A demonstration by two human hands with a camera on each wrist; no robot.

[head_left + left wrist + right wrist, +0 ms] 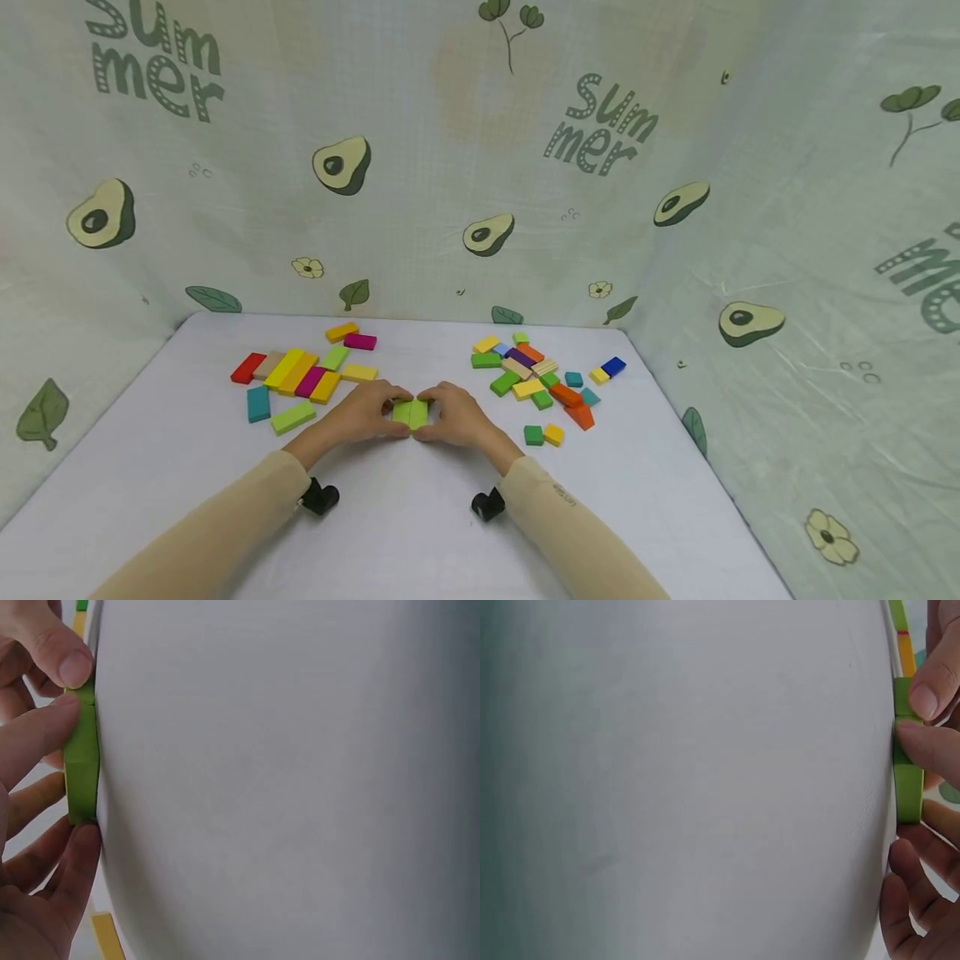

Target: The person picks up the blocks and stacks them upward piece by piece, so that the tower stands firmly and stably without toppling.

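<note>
Two light green blocks lie end to end at the middle of the table, a left block (402, 413) and a right block (419, 413). My left hand (369, 410) pinches the left block between thumb and fingers. From the other side my right hand (459, 415) pinches the right block. In the left wrist view, green block (82, 776) sides show beside the thumb and fingertips, with the other hand's thumb above. Green blocks (909, 791) also appear at the right edge of the right wrist view, where both thumbs touch them. The seam between the blocks looks narrow.
Left of the hands lie several coloured blocks, including a red block (248, 368), a teal block (258, 404) and a light green block (293, 417). A scattered group to the right includes an orange block (566, 395) and a green block (533, 435). A patterned cloth (420, 275) rises behind the table.
</note>
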